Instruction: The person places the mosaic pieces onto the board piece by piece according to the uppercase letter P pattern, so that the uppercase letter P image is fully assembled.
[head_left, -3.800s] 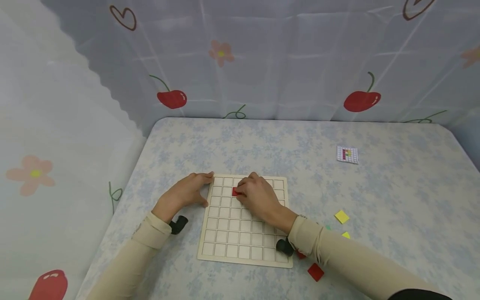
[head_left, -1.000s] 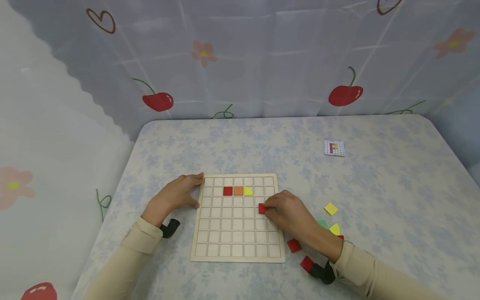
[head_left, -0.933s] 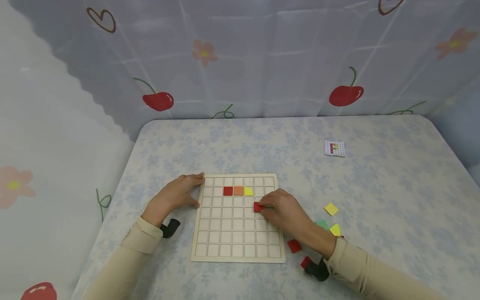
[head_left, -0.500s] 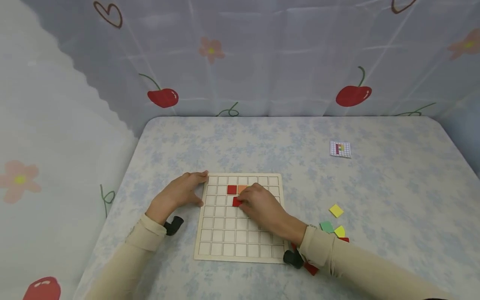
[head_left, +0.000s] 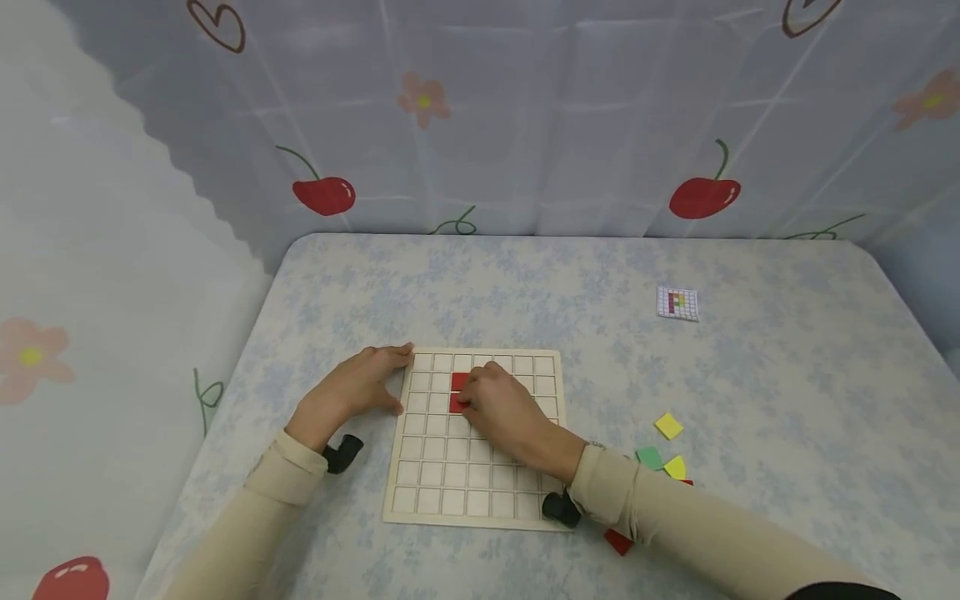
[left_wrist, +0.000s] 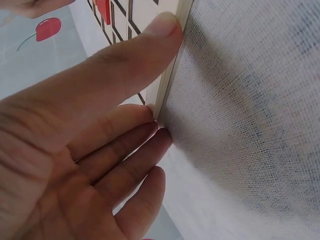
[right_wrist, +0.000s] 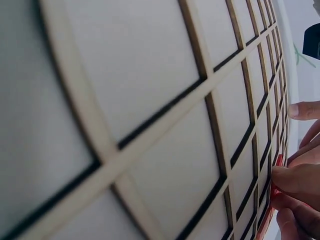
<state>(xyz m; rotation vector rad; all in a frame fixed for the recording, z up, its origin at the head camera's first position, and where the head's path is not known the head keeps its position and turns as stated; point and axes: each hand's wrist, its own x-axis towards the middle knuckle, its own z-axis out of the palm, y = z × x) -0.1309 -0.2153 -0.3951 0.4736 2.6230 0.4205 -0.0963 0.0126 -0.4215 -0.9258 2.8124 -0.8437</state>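
Observation:
A pale wooden grid board (head_left: 442, 475) lies on the table. My left hand (head_left: 352, 392) touches its left edge, thumb and fingertips spread along the side near the far corner. In the left wrist view, the thumb (left_wrist: 125, 62) lies against the rim. My right hand (head_left: 510, 412) pinches a red square tile (head_left: 456, 405) at a cell in the third row from the far side. Directly above it sits another red tile (head_left: 459, 381) in the second row. The right hand hides the cells beside them. The right wrist view shows its fingertips (right_wrist: 287, 180) on the red tile.
Right of the board lie a yellow square tile (head_left: 668, 426), a green tile (head_left: 649, 457) and a yellow quarter-circle tile (head_left: 675, 467). A red tile (head_left: 618, 542) shows partly beside the right sleeve. A small pattern card (head_left: 677, 303) lies farther back.
My right hand has carried the red tile leftward across the board to below the first red one. Orange and yellow quarter-circle tiles, seen earlier in the second row, are now covered. The left hand stays put.

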